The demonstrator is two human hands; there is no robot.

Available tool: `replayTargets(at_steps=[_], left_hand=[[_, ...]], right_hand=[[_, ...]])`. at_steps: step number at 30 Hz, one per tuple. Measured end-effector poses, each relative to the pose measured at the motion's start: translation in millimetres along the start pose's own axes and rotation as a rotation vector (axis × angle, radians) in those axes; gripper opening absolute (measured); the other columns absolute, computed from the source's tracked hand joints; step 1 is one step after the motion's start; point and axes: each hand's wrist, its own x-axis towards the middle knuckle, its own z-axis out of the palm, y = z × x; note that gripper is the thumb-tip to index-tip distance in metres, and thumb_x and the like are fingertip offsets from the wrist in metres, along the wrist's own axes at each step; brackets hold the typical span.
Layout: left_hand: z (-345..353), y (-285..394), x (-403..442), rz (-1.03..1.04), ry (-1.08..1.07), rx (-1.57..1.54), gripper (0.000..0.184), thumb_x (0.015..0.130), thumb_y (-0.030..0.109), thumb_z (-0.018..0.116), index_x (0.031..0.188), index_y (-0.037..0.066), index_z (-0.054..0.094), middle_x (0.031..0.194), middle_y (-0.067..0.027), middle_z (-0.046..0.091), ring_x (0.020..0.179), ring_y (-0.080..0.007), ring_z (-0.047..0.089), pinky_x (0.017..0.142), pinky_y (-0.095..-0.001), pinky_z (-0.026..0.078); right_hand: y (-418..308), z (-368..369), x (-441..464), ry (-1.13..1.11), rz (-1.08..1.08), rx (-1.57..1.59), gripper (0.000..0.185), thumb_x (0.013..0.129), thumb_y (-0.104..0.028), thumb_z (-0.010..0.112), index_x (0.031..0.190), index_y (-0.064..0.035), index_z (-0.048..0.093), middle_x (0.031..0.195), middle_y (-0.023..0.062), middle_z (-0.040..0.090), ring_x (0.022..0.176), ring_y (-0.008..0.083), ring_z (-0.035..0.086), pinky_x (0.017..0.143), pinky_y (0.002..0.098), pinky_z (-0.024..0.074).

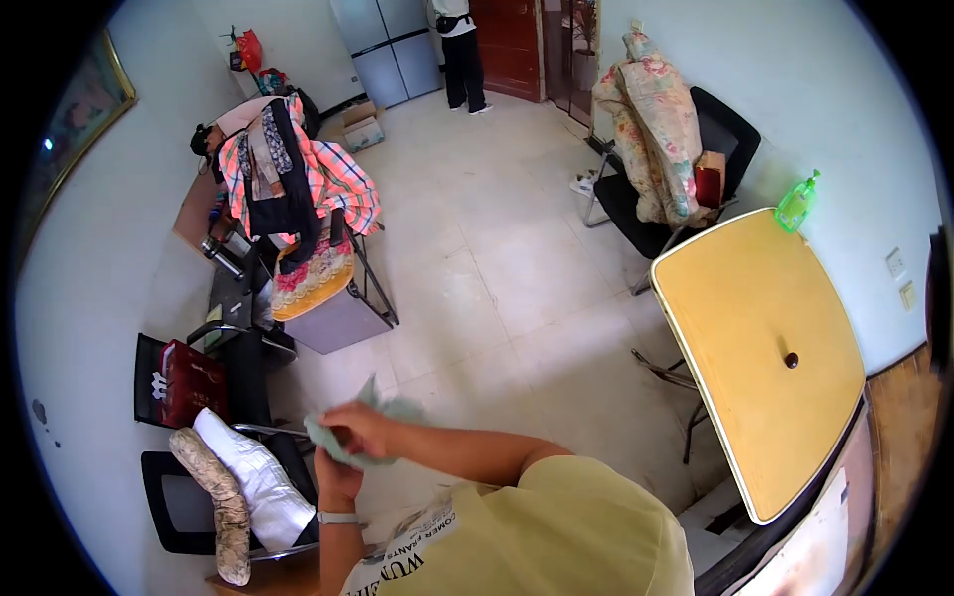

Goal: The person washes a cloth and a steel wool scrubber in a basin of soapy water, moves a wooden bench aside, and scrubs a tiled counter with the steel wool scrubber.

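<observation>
Two hands meet at a green cloth (326, 440), above the floor (477, 328), near a black chair (179, 497). Right hand (364, 428): clamped on cloth, forearm across body. Left hand (340, 479): raised beneath, fingers covered, grip cannot be told.

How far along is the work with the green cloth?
Done: the yellow table looks mostly bare; whether wiped, I cannot tell. In hand: the cloth, gripped by the right hand against the left hand. Left: perhaps the chair under a heaped flowered quilt.
</observation>
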Motion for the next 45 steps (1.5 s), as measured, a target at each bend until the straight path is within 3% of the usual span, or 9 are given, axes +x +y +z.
replayTargets(at_steps=[5,9,15,18,28,31,39,42,45], left_hand=[[-12.8,17.7,-18.1,0.146,0.021,0.012,0.036,0.085,0.041,0.045,0.093,0.009,0.06,0.089,-0.0066,0.061,0.084,-0.0189,0.057,0.077,-0.0309,0.045],[14.7,14.4,-26.9,0.193,0.081,0.056,0.039,0.088,0.039,0.042,0.097,0.005,0.058,0.093,-0.0077,0.06,0.085,-0.0209,0.057,0.081,-0.0313,0.043],[-4.7,9.0,-13.9,0.384,0.123,0.2,0.037,0.09,0.034,0.04,0.1,0.002,0.055,0.096,-0.0092,0.058,0.086,-0.0206,0.055,0.079,-0.0304,0.043],[6.6,4.4,-16.2,0.422,0.189,0.246,0.037,0.09,0.033,0.041,0.098,0.001,0.056,0.093,-0.0089,0.058,0.083,-0.0199,0.055,0.076,-0.0294,0.043],[14.9,5.5,-26.6,0.648,0.368,0.529,0.036,0.091,0.029,0.037,0.097,-0.001,0.055,0.093,-0.0082,0.056,0.084,-0.0177,0.052,0.077,-0.028,0.041],[25.0,13.5,-30.3,0.71,0.369,0.562,0.035,0.091,0.028,0.037,0.1,-0.001,0.054,0.096,-0.0085,0.054,0.088,-0.0176,0.05,0.08,-0.0287,0.039],[36.2,19.8,-26.1,0.398,-0.024,-0.248,0.04,0.087,0.029,0.041,0.115,0.001,0.047,0.114,-0.0112,0.053,0.108,-0.0247,0.047,0.094,-0.036,0.035],[25.5,6.1,-18.1,0.18,-0.079,-0.428,0.039,0.088,0.027,0.038,0.117,0.001,0.046,0.118,-0.0117,0.05,0.111,-0.0241,0.046,0.097,-0.0358,0.033],[-1.8,-14.8,-5.1,0.145,-0.063,-0.514,0.038,0.089,0.025,0.039,0.116,-0.001,0.046,0.117,-0.0141,0.051,0.108,-0.0267,0.048,0.096,-0.0367,0.034]], right_hand=[[57.6,16.9,11.5,-0.082,0.317,0.446,0.02,0.08,-0.035,0.055,0.075,-0.0155,0.059,0.067,-0.0029,0.059,0.056,0.0105,0.054,0.043,0.0209,0.0375],[74.5,25.0,24.2,0.08,0.112,0.123,0.034,0.081,-0.039,0.05,0.091,-0.008,0.059,0.097,0.0063,0.059,0.088,0.0192,0.056,0.078,0.0314,0.0443],[135.3,-14.4,82.8,0.146,-0.407,-0.788,0.03,0.083,-0.024,0.043,0.093,0.0024,0.055,0.089,0.0181,0.059,0.084,0.0239,0.056,0.075,0.0327,0.0423],[102.5,-0.1,41.7,0.099,-0.585,-0.655,0.032,0.082,-0.027,0.043,0.079,0.0008,0.058,0.076,0.018,0.061,0.075,0.0319,0.058,0.071,0.0369,0.0443],[58.0,-9.3,28.2,-0.049,-0.219,-1.135,0.031,0.079,-0.025,0.049,0.088,0.0033,0.059,0.087,0.0219,0.06,0.084,0.0339,0.058,0.076,0.038,0.0436],[67.2,-13.7,44.4,-0.123,-0.285,-0.798,0.053,0.072,-0.008,0.058,0.121,0.0002,0.038,0.116,0.0159,0.05,0.107,0.024,0.048,0.091,0.03,0.0373],[31.8,10.1,24.0,-0.189,0.06,-0.044,0.07,0.077,-0.018,0.06,0.134,-0.0151,0.019,0.124,0.0086,0.039,0.111,0.0189,0.043,0.088,0.0302,0.0412],[61.4,-23.4,58.3,-0.163,0.336,0.455,0.026,0.082,-0.029,0.055,0.098,-0.0094,0.056,0.095,0.0061,0.059,0.086,0.0165,0.057,0.077,0.0303,0.0473],[66.1,-34.2,56.9,-0.043,0.347,0.409,0.02,0.083,-0.026,0.052,0.082,-0.008,0.06,0.08,0.0063,0.061,0.073,0.0178,0.058,0.069,0.0322,0.049]])
